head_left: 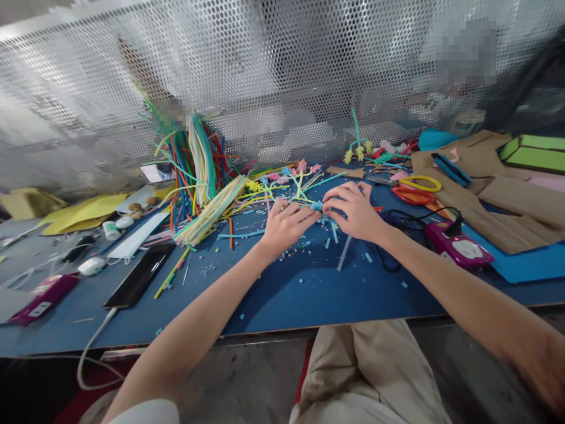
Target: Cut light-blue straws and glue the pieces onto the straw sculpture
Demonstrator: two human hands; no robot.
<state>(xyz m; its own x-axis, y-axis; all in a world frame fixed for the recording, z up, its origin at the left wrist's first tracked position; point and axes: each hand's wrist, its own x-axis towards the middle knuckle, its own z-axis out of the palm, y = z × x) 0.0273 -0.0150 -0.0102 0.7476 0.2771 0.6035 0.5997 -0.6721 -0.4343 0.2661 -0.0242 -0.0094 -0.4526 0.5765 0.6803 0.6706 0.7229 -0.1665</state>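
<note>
Both of my hands meet over the middle of the blue table (282,306). Between their fingertips is a small light-blue fuzzy piece (316,205). My left hand (286,224) has its fingers bent round the left side of the piece, and my right hand (351,209) pinches it from the right. Light-blue strips hang below the fingers. Just behind the hands lie pink, blue and yellow fuzzy flower shapes (301,166) on thin stems. Small cut bits are scattered around the hands.
Bundled coloured pipe cleaners (203,159) stand at the left, near a black phone (140,275) with a white cable. Scissors with yellow and orange handles (417,184), a magenta power socket (457,244) and brown cardboard (512,206) lie right. A perforated metal screen (273,76) rises behind.
</note>
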